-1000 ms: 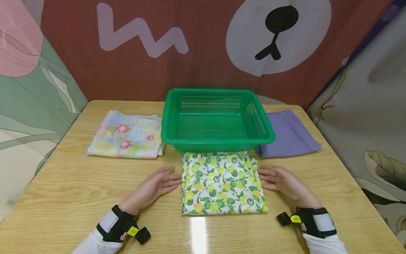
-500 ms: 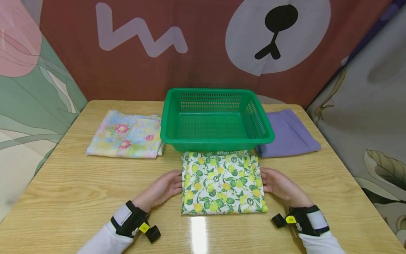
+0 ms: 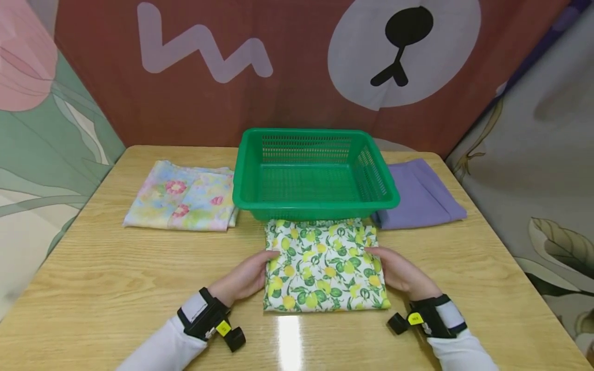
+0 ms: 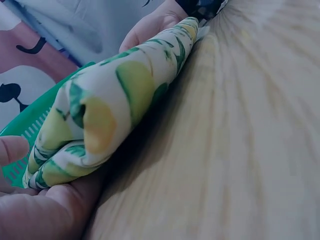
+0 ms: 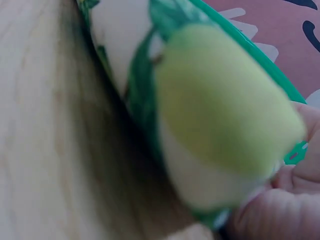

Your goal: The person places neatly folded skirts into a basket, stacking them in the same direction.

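Observation:
A folded lemon-print cloth lies in front of the green basket in the head view. My left hand holds its left edge, thumb on top and fingers beneath. At the opposite edge my right hand grips it the same way. In the left wrist view, fingers lie under the cloth, and a dark shadow runs between its underside and the table. The right wrist view shows the cloth close up and blurred, with fingers below its edge. Most fingers are hidden under the cloth in the head view.
Behind the cloth stands a green plastic basket with nothing in it. A pastel floral folded cloth lies at its left, a purple folded cloth at its right. All rest on a wooden table against a fabric backdrop.
Both hands have moved inward; their fingers have slid under the lemon-print cloth's sides and the thumbs have come over its top. The cloth has barely shifted. Basket and other cloths stay put.

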A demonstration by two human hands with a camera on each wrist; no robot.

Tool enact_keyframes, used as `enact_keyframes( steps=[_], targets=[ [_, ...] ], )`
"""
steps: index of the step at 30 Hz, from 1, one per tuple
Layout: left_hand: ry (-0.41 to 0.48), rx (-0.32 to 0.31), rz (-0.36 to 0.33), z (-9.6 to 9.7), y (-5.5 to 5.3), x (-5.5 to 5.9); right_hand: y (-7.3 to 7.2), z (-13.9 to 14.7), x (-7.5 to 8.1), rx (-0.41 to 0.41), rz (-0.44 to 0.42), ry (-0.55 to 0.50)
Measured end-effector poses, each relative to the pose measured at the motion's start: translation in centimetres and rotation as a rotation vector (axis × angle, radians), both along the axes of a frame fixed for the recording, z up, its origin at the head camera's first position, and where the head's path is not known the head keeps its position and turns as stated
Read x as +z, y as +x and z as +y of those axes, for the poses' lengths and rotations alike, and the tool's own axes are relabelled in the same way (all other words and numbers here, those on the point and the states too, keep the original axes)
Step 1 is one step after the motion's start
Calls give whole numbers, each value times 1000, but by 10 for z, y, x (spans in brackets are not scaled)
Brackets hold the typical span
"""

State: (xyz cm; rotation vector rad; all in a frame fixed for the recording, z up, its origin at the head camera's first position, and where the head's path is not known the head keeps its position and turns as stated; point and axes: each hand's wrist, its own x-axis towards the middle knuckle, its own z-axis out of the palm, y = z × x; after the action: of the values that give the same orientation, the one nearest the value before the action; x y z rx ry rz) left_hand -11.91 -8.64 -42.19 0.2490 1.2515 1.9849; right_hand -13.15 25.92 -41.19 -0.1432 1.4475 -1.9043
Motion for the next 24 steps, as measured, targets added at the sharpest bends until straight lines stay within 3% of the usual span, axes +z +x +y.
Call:
enact_keyframes(
  steps=[4, 10, 24],
  targets=[
    [-24, 4, -6, 5, -1, 1, -1, -3, 0, 16, -12, 15],
    [-58, 5, -4, 13, 0, 0, 0, -4, -4, 68, 49, 77],
    [-45, 66, -44, 19, 8, 2, 5, -7, -3, -31, 48, 108]
  ],
)
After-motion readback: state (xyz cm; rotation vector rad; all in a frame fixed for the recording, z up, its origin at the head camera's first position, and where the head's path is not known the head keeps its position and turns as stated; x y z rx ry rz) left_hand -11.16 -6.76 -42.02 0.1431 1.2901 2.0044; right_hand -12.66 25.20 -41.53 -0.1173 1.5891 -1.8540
